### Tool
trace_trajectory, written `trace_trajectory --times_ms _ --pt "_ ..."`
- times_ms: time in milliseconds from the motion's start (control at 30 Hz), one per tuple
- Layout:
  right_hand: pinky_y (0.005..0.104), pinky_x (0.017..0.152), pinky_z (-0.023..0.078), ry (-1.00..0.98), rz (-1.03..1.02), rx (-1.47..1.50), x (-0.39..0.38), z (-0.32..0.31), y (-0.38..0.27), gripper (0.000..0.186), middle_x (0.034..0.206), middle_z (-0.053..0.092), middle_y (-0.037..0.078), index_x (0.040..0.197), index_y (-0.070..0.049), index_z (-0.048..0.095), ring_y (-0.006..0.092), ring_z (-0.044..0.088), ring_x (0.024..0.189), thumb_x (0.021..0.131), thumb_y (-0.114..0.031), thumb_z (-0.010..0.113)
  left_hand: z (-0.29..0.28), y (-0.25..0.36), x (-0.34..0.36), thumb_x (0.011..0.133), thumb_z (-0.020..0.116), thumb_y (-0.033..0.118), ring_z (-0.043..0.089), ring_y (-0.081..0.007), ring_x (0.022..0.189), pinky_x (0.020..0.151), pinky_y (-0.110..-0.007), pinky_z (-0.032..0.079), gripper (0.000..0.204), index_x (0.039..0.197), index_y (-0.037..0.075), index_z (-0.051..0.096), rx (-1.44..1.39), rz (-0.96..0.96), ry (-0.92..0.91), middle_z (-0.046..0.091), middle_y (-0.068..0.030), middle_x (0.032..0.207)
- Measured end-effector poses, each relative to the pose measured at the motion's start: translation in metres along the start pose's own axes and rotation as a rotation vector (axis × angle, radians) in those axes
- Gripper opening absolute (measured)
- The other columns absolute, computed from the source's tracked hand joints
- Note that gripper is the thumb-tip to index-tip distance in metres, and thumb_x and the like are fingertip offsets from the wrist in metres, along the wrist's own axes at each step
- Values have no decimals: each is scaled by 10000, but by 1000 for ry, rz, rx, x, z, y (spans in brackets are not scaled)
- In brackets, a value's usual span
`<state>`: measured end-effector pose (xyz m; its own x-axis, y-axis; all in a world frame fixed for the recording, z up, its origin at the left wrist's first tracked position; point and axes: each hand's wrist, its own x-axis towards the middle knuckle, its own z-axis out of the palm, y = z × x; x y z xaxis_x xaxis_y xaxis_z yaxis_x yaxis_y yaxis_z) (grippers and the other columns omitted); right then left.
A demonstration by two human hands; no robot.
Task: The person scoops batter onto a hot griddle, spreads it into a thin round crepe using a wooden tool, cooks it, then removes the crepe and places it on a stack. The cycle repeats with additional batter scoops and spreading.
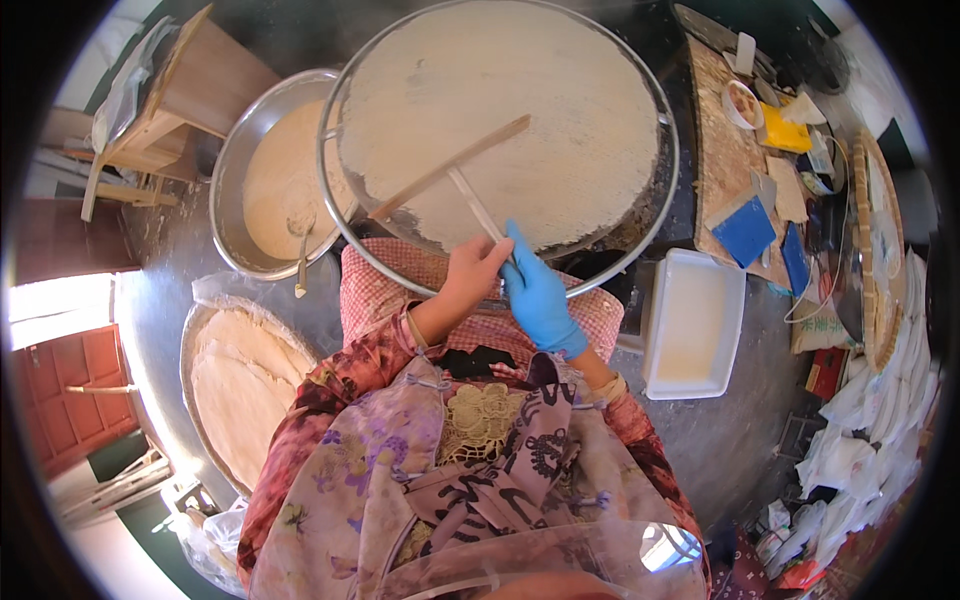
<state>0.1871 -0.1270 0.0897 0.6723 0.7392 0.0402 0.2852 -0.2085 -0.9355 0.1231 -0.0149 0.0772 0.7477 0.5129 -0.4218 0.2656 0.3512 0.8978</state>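
Note:
A wooden T-shaped batter spreader [420, 185] lies with its crossbar on a pale layer of batter [520, 65], which covers most of a large round griddle. My bare left hand [468, 278] and my blue-gloved right hand [542, 305] are both closed round the lower end of its handle, side by side at the griddle's near edge. A metal ring [671, 185] runs round the griddle. Along the near rim, a dark strip of griddle shows beyond the batter. Fingertips are partly hidden behind the handle and each other.
Left of the griddle stands a steel basin [222, 215] of batter with a ladle [302, 260]. Nearer, a round tray [190, 360] holds stacked flat pancakes. On the right are a white tub [735, 330] and a cluttered worktable [715, 170] with a bowl [741, 104].

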Motion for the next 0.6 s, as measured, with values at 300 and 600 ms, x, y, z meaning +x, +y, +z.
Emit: trace_trajectory --times_ms 300,600 --pt "307 801 467 1004 168 -174 -10 -238 113 496 1022 610 114 1292 28 430 194 576 870 865 -175 580 -62 37 -23 893 570 169 516 -56 698 605 -211 417 200 976 -5 622 163 109 34 590 20 770" --pt "293 689 475 949 494 -269 18 -357 234 629 1021 625 145 1198 61 510 225 589 843 762 -356 687 -118 29 -52 895 560 182 459 -58 650 600 -208 379 216 995 0 621 181 274 90 538 38 730"
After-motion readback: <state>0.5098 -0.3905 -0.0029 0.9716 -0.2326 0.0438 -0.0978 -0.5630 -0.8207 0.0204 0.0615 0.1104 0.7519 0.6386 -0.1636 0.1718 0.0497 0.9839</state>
